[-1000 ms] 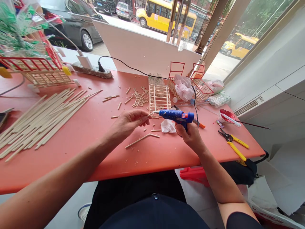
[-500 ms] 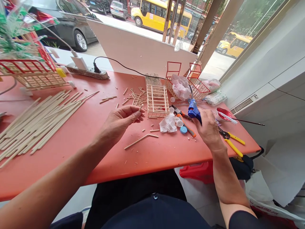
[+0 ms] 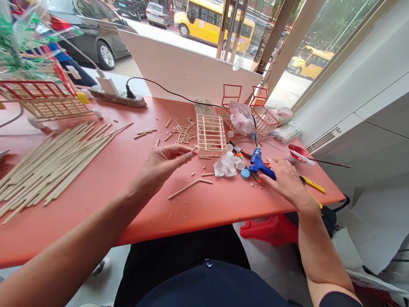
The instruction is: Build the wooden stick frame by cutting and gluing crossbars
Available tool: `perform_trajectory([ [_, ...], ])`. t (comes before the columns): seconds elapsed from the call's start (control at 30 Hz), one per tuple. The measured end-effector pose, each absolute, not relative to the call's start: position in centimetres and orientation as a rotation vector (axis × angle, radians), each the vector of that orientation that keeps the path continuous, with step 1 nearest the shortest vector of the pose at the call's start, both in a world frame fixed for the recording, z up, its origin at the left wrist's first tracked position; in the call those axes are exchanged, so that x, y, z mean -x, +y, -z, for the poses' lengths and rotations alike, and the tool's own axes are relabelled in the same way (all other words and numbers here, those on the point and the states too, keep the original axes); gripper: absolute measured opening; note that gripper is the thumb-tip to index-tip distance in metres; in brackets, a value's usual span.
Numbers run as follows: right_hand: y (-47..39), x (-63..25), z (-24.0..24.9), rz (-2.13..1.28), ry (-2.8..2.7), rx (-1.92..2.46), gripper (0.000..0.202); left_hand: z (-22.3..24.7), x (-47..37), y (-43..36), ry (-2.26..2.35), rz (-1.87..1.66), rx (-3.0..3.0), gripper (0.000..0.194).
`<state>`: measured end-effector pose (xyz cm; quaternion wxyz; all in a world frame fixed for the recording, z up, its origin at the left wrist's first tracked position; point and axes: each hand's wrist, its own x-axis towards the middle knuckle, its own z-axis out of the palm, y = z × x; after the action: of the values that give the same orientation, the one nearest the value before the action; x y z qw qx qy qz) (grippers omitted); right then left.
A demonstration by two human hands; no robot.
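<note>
My left hand [image 3: 164,164] pinches a short wooden stick [image 3: 194,149] between thumb and fingertips. Its tip is close to a small frame of wooden sticks [image 3: 211,134]; whether they touch I cannot tell. Over on the right, a blue glue gun [image 3: 261,164] lies on the table among pliers and caps. My right hand [image 3: 284,179] is open beside it, fingers spread, the thumb by the end of its handle. A crumpled white tissue [image 3: 225,165] and a blue cap [image 3: 245,173] lie between the hands. One bent stick [image 3: 188,187] is near the front.
Many long sticks [image 3: 60,166] lie on the left of the orange table [image 3: 128,226]. A red-railed stick model [image 3: 57,104] and a power strip [image 3: 118,98] stand behind them. Stick scraps [image 3: 183,130] surround the frame's left side. A red cup [image 3: 298,152] and yellow-handled pliers [image 3: 315,184] are on the right.
My right hand has let go of the glue gun, now lowered onto the table, and its fingers have spread. My left hand has shifted slightly right with the stick, towards the frame.
</note>
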<state>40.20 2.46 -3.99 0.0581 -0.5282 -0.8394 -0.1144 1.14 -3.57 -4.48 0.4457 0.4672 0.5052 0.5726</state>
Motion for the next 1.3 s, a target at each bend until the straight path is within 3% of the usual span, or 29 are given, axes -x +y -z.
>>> perform_trajectory([
  [0.1,1.1,-37.8,2.0,0.362,-2.46,1.496,0.057,4.5,-1.1,-3.6,1.261,-1.422,-1.187,0.047],
  [0.3,-0.4,-27.3,1.1,0.15,-2.776,0.996,0.022,4.4,-1.2,-3.6,1.263,-1.431,-1.192,0.043],
  [0.7,1.4,-21.8,3.8,0.29,-3.143,1.016,0.024,4.3,-1.1,-3.4,1.227,-1.458,-1.182,0.05],
  [1.07,2.2,-24.8,3.9,-0.324,-2.487,0.752,0.008,4.7,-1.1,-3.3,1.295,-1.385,-1.132,0.049],
  [1.3,2.5,-24.7,3.9,-0.274,-2.238,0.696,0.016,4.9,-1.2,-3.5,1.318,-1.359,-1.141,0.043],
])
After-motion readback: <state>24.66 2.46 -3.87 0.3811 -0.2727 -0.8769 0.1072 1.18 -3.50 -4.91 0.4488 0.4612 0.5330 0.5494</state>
